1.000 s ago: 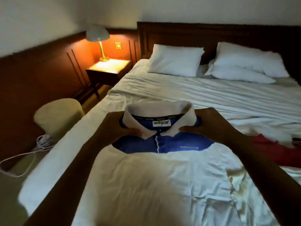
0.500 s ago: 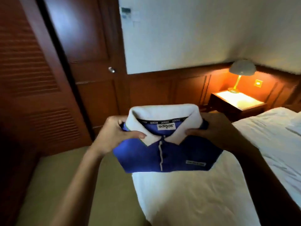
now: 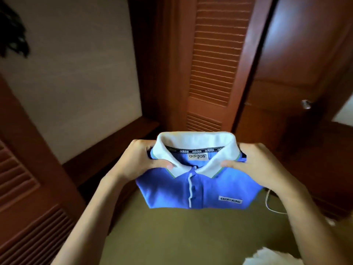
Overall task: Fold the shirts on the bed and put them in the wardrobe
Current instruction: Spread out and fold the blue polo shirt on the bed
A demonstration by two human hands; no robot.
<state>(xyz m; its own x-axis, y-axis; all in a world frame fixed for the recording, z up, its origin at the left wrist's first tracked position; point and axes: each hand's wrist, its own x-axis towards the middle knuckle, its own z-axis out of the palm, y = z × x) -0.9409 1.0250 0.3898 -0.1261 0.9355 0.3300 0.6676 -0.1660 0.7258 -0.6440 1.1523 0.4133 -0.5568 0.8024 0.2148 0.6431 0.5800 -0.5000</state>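
The folded shirt (image 3: 200, 190), blue with a white collar (image 3: 194, 144), is held in the air at chest height over the olive floor (image 3: 181, 236), resting on nothing. The left hand (image 3: 141, 161) grips its left shoulder and the right hand (image 3: 254, 165) its right shoulder. On both hands the fingers are clamped on the cloth: each thumb (image 3: 162, 165) presses down on a collar point while the other fingers curl under the fold.

The shirt's long axis runs side to side between the hands. The collar edge faces away from the person and the folded bottom edge faces back toward them. Straight ahead of the collar stands a slatted door (image 3: 215, 60). What looks like the open wardrobe (image 3: 114, 136), with a pale back panel (image 3: 72, 73), lies ahead and to the left. The left hand is therefore the nearer one, and the shirt would probably have to swing left and go in collar first.

Hidden: the fingers under the shirt, the underside of the fold, and any shelf inside the wardrobe. A dark shape (image 3: 13, 35) at the upper left is too blurred to name. Another slatted door (image 3: 23, 188) is cut off at the left edge. A white cord (image 3: 271, 205) lies on the floor beyond the right wrist.
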